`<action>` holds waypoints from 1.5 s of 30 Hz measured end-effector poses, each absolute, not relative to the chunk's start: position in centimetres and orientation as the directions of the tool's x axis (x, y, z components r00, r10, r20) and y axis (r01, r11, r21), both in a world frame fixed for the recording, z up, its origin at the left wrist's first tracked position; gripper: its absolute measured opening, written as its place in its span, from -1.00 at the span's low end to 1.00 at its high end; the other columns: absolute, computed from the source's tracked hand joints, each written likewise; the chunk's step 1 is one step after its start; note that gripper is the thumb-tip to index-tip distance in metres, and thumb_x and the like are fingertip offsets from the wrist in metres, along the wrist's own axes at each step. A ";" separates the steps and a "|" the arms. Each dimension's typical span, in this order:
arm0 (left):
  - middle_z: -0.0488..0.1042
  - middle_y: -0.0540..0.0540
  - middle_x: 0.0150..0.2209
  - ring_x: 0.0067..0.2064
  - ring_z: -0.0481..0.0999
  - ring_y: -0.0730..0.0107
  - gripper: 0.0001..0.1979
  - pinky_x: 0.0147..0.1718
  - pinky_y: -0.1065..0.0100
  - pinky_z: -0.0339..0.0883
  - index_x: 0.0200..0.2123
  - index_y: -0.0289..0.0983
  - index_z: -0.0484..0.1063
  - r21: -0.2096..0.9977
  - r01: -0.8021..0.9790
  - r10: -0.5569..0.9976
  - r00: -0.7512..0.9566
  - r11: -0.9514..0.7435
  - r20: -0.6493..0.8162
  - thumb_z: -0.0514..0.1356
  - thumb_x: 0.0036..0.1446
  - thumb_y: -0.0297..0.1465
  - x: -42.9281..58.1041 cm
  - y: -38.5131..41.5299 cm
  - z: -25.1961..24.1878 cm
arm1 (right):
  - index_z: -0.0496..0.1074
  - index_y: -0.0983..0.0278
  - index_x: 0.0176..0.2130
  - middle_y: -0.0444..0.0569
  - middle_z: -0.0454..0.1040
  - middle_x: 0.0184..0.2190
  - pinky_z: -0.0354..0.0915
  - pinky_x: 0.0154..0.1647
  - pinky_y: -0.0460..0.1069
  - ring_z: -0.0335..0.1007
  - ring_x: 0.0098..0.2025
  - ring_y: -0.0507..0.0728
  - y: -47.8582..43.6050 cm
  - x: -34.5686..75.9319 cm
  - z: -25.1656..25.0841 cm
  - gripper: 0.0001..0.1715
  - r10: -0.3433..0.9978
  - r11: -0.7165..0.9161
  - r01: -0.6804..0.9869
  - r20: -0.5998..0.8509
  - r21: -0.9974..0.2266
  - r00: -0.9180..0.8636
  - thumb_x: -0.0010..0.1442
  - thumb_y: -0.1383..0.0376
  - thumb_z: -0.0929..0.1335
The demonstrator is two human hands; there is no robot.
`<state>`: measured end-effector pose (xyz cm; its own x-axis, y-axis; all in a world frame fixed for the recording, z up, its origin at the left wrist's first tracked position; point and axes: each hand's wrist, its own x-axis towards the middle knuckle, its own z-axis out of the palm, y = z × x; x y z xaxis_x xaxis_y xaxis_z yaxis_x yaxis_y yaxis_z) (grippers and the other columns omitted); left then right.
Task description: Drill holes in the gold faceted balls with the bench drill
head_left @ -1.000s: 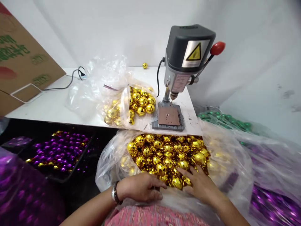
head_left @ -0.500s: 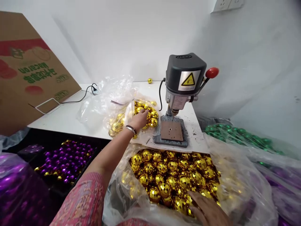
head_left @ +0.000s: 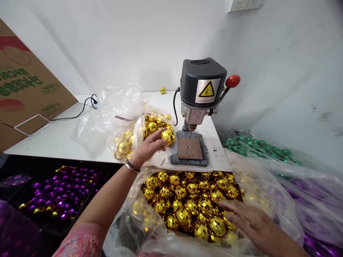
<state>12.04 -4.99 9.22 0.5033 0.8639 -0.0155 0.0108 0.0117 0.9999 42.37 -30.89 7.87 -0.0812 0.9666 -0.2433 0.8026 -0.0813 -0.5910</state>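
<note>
My left hand (head_left: 149, 147) reaches over the white table and pinches a gold faceted ball (head_left: 168, 136) at its fingertips, just left of the small drill press (head_left: 199, 94) and its brown base plate (head_left: 189, 149). A clear bag of gold balls (head_left: 134, 134) lies on the table behind that hand. My right hand (head_left: 250, 221) lies flat with fingers spread on the gold balls in a large clear bag (head_left: 191, 205) in front of me.
A cardboard box (head_left: 24, 92) leans at the left beside a black cable (head_left: 80, 110). A lone gold ball (head_left: 162, 90) sits at the table's back. Purple balls (head_left: 61, 189) fill a black tray at lower left; green balls (head_left: 257, 148) and purple bagged balls (head_left: 321, 214) lie right.
My left hand left the near bag, reached into the table bag and now draws back toward the drill press holding a gold ball. My right hand stayed on the near balls.
</note>
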 end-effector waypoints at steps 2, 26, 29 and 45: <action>0.56 -0.15 -0.13 -0.27 0.56 0.36 -0.25 -0.37 0.41 0.35 0.28 -0.19 0.28 0.927 -0.216 0.767 0.632 0.306 -0.106 0.33 0.04 -0.16 12.9 -6.6 8.3 | 0.62 0.08 -0.01 -0.01 0.64 -0.04 0.53 0.11 0.12 0.63 -0.03 0.19 -27.9 42.0 10.6 -0.46 0.988 -0.035 0.774 -0.139 -0.632 -0.069 0.29 -0.08 0.23; 0.39 0.05 -0.46 -0.49 0.37 0.56 -0.61 -0.52 0.49 0.16 -0.20 -0.30 0.45 0.978 0.061 0.895 0.397 0.197 -0.205 0.35 0.04 -0.13 20.5 -6.1 5.6 | 0.55 0.27 0.00 -0.03 0.56 -0.37 0.44 -0.10 0.03 0.50 -0.29 0.09 -19.1 37.1 5.2 -0.42 0.935 -0.231 0.318 -0.119 -0.920 0.333 0.21 -0.03 0.28; 0.35 0.06 -0.51 -0.51 0.33 0.55 -0.65 -0.52 0.48 0.14 -0.27 -0.30 0.45 0.978 0.147 0.897 0.397 0.146 -0.194 0.33 0.05 -0.13 20.7 -5.1 5.8 | 0.57 0.27 -0.05 -0.06 0.54 -0.43 0.41 -0.18 0.01 0.46 -0.36 0.07 -20.3 37.8 4.8 -0.42 0.929 -0.249 0.290 -0.144 -0.924 0.341 0.19 -0.06 0.29; 0.58 -0.06 -0.28 -0.34 0.49 0.39 -0.56 -0.31 0.41 0.35 0.03 -0.28 0.53 0.850 0.499 0.910 0.410 -0.169 -0.060 0.33 0.09 -0.23 22.0 -4.8 6.1 | 0.56 0.30 -0.06 0.01 0.59 -0.31 0.40 -0.21 0.00 0.46 -0.38 0.05 -23.1 39.9 3.0 -0.37 0.892 -0.290 0.149 -0.210 -0.945 0.401 0.11 -0.09 0.32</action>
<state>21.96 -4.80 6.14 0.4103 0.9100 -0.0597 0.4995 -0.1695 0.8496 39.87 -23.13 3.02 0.4015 0.8915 -0.2097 0.1493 -0.2896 -0.9454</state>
